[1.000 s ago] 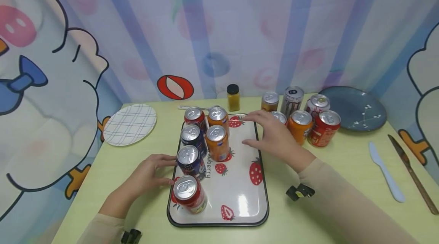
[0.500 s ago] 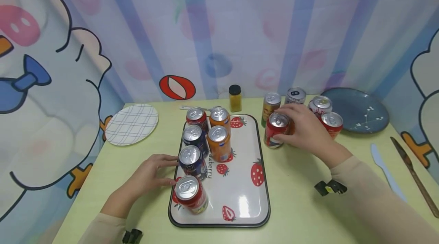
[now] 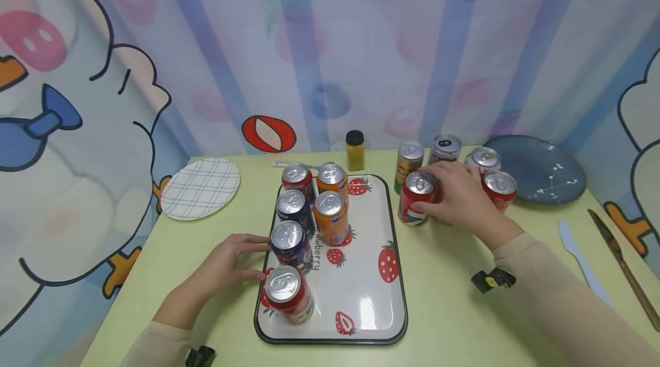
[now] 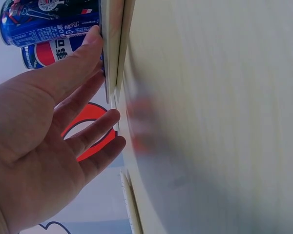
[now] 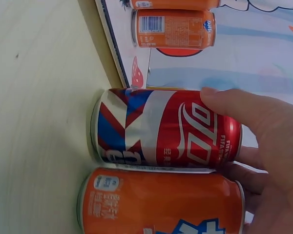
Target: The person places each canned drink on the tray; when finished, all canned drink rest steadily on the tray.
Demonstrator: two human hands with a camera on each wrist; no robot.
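Observation:
On the table right of the tray, my right hand point(image 3: 461, 192) grips a red cola can point(image 3: 412, 206) near its top, thumb on one side and fingers on the other. An orange soda can point(image 5: 161, 202) stands close beside it in the right wrist view, mostly hidden by my hand in the head view. My left hand point(image 3: 224, 264) rests with loosely extended fingers at the left edge of the strawberry-patterned tray point(image 3: 356, 292). It lies beside a dark blue can point(image 3: 291, 249) and a front red can point(image 3: 296, 301), both upright on the tray.
More cans stand on the tray, including orange ones point(image 3: 332, 224). Behind my right hand are a gold-green can point(image 3: 407, 166), a silver can point(image 3: 446, 149) and red ones point(image 3: 500, 189). A yellow jar point(image 3: 355, 152), plates point(image 3: 201, 189) and knives point(image 3: 582, 261) lie around.
My right hand has moved right from over the tray to the red cola can and taken hold of it. The left hand has stayed at the tray's edge.

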